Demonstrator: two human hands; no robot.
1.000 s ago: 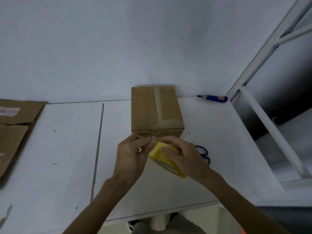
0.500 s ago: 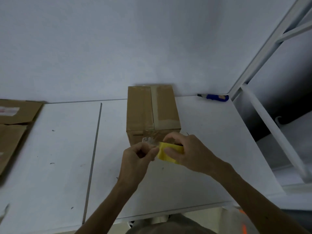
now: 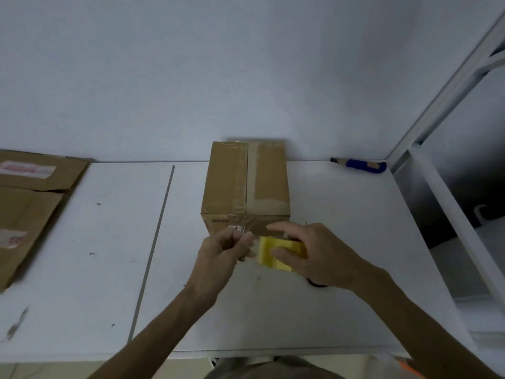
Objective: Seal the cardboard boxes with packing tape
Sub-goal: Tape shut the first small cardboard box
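Observation:
A closed cardboard box (image 3: 246, 181) stands on the white table (image 3: 341, 242) against the wall, with clear tape along its top seam and across its near edge. Just in front of the box my right hand (image 3: 314, 255) grips a yellow roll of packing tape (image 3: 276, 254). My left hand (image 3: 226, 253) is beside the roll, its fingers curled and its fingertips pinching the free end of the tape. Both hands hover close to the box's front face, which carries a small label.
Flattened cardboard boxes (image 3: 30, 203) lie at the table's left end. A blue utility knife (image 3: 360, 164) rests by the wall at the back right. A dark scissor handle (image 3: 317, 284) peeks out under my right wrist. A white shelf frame (image 3: 448, 203) borders the right side.
The roll has turned flatter and moved a little right in my right hand. My left hand has closed tighter at the tape's end, and the scissors are now mostly hidden.

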